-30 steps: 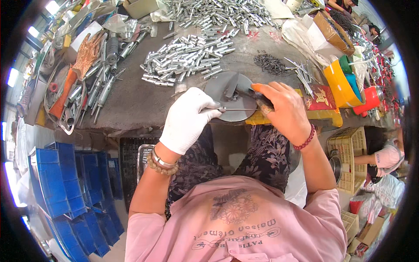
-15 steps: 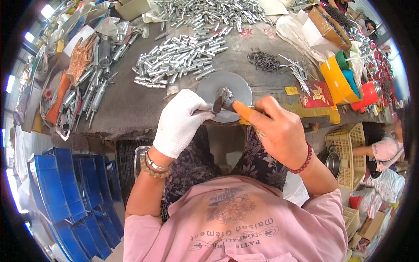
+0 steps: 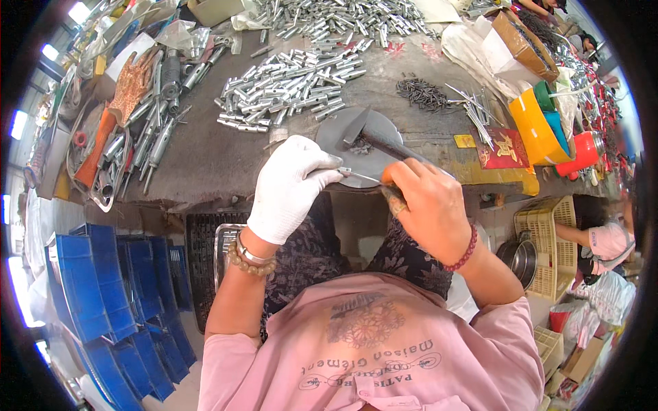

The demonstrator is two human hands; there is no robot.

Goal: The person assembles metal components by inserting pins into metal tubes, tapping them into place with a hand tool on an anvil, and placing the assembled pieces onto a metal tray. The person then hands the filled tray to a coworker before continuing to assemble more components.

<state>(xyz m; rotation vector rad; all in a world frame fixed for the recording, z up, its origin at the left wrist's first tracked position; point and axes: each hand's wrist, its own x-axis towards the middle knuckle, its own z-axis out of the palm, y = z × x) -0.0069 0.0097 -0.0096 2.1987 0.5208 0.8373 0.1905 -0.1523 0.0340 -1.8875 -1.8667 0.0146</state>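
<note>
My left hand (image 3: 293, 190), in a white glove, pinches a small silver metal tube (image 3: 345, 171) over the near edge of a round grey metal plate (image 3: 370, 168). My right hand (image 3: 426, 205) is bare apart from an orange cover on a finger. Its fingertips close on a thin metal rod (image 3: 367, 179), which runs leftward to the tube's end; whether it sits inside the tube is too small to tell. A hammer (image 3: 384, 140) lies on the plate, its dark head to the left and its handle passing behind my right hand.
Silver tubes (image 3: 281, 89) are heaped beyond the plate. Short dark pins (image 3: 421, 94) and thin rods (image 3: 478, 118) lie right of them. Tools and an orange glove (image 3: 130, 92) crowd the left. A yellow container (image 3: 538, 127) stands right; blue bins (image 3: 92, 288) are below left.
The hammer, earlier at my right fingers low over the plate, now lies farther back on it. My right hand now grips the thin rod. The view has shifted slightly.
</note>
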